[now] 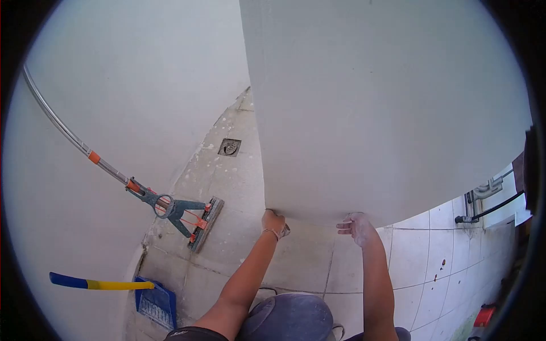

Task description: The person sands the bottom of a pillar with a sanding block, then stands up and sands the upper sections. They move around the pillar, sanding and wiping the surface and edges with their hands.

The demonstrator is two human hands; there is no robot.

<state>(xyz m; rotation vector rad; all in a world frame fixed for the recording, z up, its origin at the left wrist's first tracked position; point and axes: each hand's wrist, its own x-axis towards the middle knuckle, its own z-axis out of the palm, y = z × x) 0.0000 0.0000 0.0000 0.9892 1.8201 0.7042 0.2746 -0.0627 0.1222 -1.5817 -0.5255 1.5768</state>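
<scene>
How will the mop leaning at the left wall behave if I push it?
The mop probably tips or slides easily: it only leans on the wall, head on smooth floor tiles. Its long metal handle looks stiff, likely awkward to swing around.

One camera, head-worn; one view. Aimed forward and steeply down, along a white wall face (387, 113) to the tiled floor (421, 256) below. Fisheye lens: straight edges bowed, dark round border at all four corners. Very near the wall face: upper right half of frame filled. Both forearms entering from the bottom edge; left hand (274, 223) and right hand (356, 227) just below centre, at arm's reach. Grey-clad knee (287, 318) at bottom centre, nearest the lens. Floor drain (230, 147) above centre left, farther off. Mop (170, 207) and blue dustpan (156, 304) at left, by a second wall (114, 85). Pipes (483, 196) at far right edge.
</scene>
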